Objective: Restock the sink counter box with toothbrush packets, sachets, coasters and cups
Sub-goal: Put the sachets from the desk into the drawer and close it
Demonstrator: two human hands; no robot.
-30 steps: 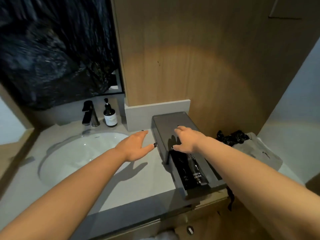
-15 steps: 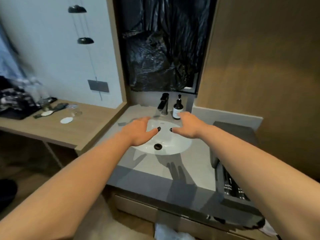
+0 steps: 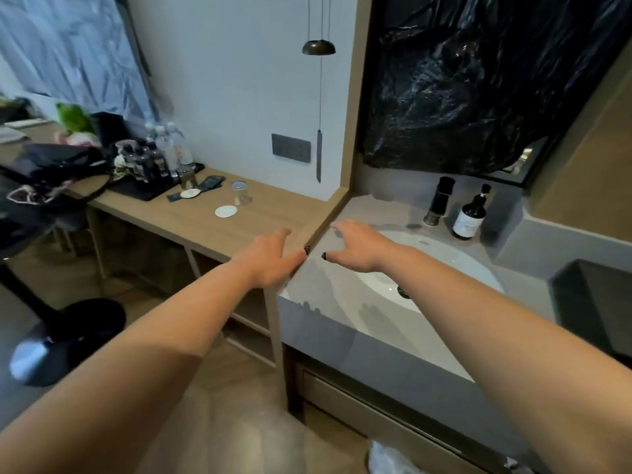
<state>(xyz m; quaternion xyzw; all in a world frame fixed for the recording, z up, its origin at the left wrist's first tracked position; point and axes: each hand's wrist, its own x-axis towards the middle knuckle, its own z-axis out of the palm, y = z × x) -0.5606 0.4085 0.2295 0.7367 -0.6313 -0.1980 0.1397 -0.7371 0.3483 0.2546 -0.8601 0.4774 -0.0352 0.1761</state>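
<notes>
The grey counter box [image 3: 595,302] sits at the right edge of the view on the grey sink counter [image 3: 328,299]. My left hand [image 3: 270,258] and my right hand [image 3: 359,246] are both stretched forward, fingers straight and empty, over the seam between the wooden desk [image 3: 191,220] and the sink. On the desk lie two white round coasters [image 3: 226,211] [image 3: 190,193], a clear glass cup [image 3: 241,193] and dark sachets [image 3: 212,183], all well ahead of my left hand.
A white basin [image 3: 427,265], black tap [image 3: 441,200] and dark soap bottle [image 3: 470,217] occupy the counter. Water bottles [image 3: 164,152] and a black tray stand at the back of the desk beside a dark bag [image 3: 51,165]. A black stool base [image 3: 65,340] stands on the floor at left.
The view has swung left from the counter box to the desk. Both hands left the box and now reach toward the desk, still empty.
</notes>
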